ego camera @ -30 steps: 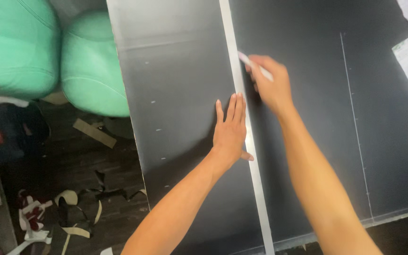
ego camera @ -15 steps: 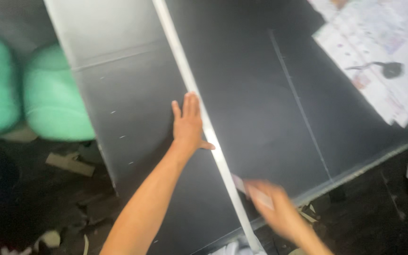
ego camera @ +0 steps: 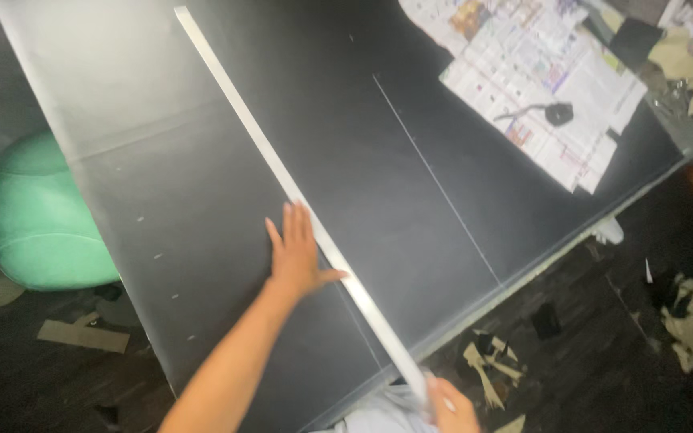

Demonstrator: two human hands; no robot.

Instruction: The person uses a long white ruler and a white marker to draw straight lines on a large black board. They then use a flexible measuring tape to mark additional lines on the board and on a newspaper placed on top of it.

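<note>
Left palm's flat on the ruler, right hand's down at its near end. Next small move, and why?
Probably lift the right hand with its white marker off the near tip of the long ruler, since it sits at the black sheet's near edge with no sheet left to mark. The left hand keeps pinning the ruler.

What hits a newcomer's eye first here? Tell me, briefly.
The long pale ruler slanting across the big dark sheet, pinned mid-length by the left hand lying flat. The right hand is at the ruler's near end, at the bottom edge. Newspaper lies top right and green cushions sit far left.
</note>
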